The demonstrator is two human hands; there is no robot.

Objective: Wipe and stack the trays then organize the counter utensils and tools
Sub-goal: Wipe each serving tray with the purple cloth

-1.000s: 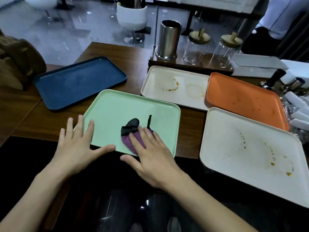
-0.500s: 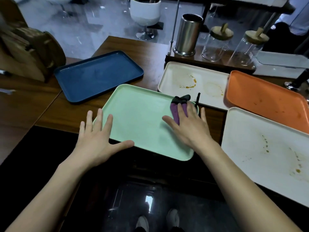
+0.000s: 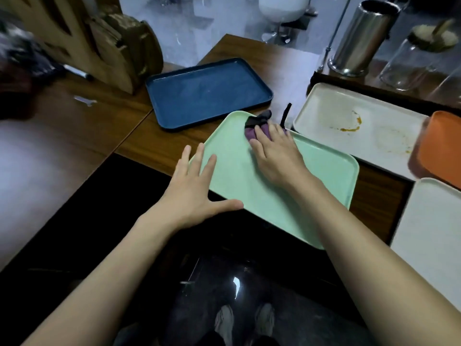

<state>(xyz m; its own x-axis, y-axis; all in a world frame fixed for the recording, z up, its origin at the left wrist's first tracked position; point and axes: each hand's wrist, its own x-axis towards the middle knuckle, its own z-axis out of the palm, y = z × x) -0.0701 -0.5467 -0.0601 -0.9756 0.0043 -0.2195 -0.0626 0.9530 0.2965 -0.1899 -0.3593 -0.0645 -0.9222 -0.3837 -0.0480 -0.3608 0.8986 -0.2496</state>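
At ten o'clock a wooden holder (image 3: 117, 43) stands on the bench (image 3: 74, 126), and the blue tray (image 3: 207, 93) lies just beside it at eleven. My left forearm comes up from seven o'clock. My left hand (image 3: 192, 193) lies palm down, fingers straight and spread. Its fingertips rest over the left edge of the green tray (image 3: 324, 178) and its thumb stretches along the near edge.

The green tray sits in the middle, its near side overhanging the bench. My right hand (image 3: 279, 156) reaches across it from five o'clock. Its fingers are flat and close together, pressing the purple and black cloth (image 3: 257, 122) down at the tray's far corner, at twelve. My hands are apart, both on this tray, neither gripping.

At one o'clock lies a white tray (image 3: 349, 116) with orange-brown stains, close against the green one; I cannot tell if they touch. A steel cup (image 3: 361, 38) stands behind it. The orange tray (image 3: 441, 148) is at three and another white tray (image 3: 429, 233) is at four.
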